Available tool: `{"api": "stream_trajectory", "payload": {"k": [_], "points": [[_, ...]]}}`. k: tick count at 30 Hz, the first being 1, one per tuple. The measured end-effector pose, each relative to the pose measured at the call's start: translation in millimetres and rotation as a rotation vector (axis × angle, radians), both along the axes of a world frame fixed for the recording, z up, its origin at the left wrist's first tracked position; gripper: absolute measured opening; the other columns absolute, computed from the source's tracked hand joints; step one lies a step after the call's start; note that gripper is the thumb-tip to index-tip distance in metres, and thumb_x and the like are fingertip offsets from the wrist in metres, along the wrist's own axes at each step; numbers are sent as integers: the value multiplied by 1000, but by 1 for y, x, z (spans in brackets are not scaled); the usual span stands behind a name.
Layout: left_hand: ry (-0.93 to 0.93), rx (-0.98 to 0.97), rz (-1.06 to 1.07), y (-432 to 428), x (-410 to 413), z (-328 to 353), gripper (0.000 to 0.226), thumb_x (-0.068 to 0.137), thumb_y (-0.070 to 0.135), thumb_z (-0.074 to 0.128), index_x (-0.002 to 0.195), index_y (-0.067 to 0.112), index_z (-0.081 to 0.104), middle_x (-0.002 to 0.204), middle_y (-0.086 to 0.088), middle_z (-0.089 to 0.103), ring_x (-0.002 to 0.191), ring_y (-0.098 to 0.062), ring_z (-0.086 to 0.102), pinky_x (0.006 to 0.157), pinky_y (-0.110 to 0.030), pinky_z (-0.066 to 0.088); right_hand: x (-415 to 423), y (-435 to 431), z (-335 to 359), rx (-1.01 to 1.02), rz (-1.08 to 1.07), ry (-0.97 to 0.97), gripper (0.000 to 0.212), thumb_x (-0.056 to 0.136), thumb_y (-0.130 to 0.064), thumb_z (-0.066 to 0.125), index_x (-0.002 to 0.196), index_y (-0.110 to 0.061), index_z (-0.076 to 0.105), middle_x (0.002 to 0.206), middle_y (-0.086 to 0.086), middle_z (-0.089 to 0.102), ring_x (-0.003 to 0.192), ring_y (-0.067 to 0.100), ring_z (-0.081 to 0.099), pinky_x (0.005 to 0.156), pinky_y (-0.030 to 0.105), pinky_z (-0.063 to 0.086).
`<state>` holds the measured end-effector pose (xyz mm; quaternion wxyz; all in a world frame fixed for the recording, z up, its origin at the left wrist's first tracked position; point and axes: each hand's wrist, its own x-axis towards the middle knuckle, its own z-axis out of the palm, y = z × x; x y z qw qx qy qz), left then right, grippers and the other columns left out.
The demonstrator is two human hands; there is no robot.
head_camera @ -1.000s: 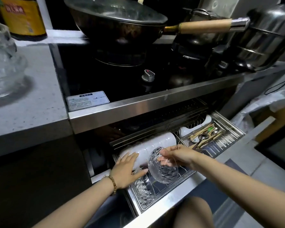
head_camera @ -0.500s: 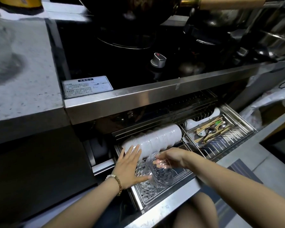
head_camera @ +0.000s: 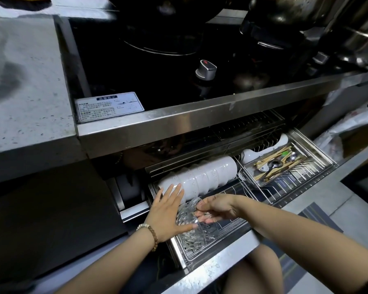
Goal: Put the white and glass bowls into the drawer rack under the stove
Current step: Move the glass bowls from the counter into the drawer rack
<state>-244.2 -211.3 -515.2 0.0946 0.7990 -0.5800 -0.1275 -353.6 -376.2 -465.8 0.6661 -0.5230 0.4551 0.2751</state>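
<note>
Under stove, front-left of rack (head_camera: 270, 196): glass bowl (head_camera: 192, 227) on edge among the wires, beside other glass pieces, white bowls (head_camera: 200, 177) in row behind. Right hand (head_camera: 216, 207) fingers curled over rim, pinching it. Left hand (head_camera: 168, 211) flat, fingers spread, bracing outer wall. Judged rigid, slick, brittle, moderately heavy; best gripped at rim, lowered slowly, no knocking against neighbours.

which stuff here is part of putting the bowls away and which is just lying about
Part of the job:
- glass bowl, held by the right hand
- left hand, flat against the bowls
- row of white bowls
- drawer rack

Just lying about:
- cutlery tray with chopsticks and spoons
- stove knob
- label on the stove
- countertop
</note>
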Motion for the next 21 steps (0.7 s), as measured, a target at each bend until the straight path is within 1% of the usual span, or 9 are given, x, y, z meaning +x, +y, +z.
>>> {"api": "stream_trajectory", "payload": {"k": [5,9,12,14,16,17,19,21], "points": [[3,11,-1,-1,1,-1,120,58,96,10,150,20,-3,151,8,-21,137,-9,-26,112,-37,-20,-1,-1,-2,-11,17,-6,17,97,-13,47,85,-10,59,63,-3,72,54,2,68,54,15,54],[8,22,1,-1,0,1,119,59,95,13,150,19,-2,154,7,-18,137,-9,-24,112,-36,-19,0,0,3,-81,128,16,18,97,-16,48,83,-12,59,74,0,68,60,6,65,59,17,53],[30,36,1,2,-1,5,116,62,93,17,150,19,-1,158,4,-13,141,-10,-19,112,-35,-18,1,2,10,-180,172,9,19,97,-13,48,83,-12,59,78,5,65,66,13,61,66,24,52],[77,56,-2,4,0,11,112,66,89,24,150,18,0,159,2,-10,144,-13,-14,112,-33,-16,0,2,17,-248,188,7,16,97,-13,49,87,-10,61,80,7,63,65,16,57,66,27,50],[147,91,4,5,1,21,107,71,84,31,150,18,0,159,1,-5,145,-15,-9,113,-32,-12,-2,2,28,-302,205,-5,13,96,-12,50,90,-9,61,81,7,61,64,16,55,63,27,49],[180,104,13,6,2,27,103,74,80,34,150,18,1,160,1,-3,146,-15,-6,114,-32,-9,-3,3,34,-335,208,-18,14,96,-11,49,88,-10,60,84,7,60,67,15,55,63,26,48],[230,100,37,6,5,42,96,79,75,37,150,19,4,160,1,4,146,-17,2,117,-34,0,-7,2,49,-402,187,-69,14,96,-13,51,84,-14,58,92,7,61,76,17,58,63,24,48],[258,47,62,5,7,61,89,83,68,43,150,18,10,158,1,15,144,-17,14,116,-33,12,-13,2,66,-469,174,-142,7,95,-18,54,90,-16,58,98,5,62,79,14,59,61,17,47]]}}
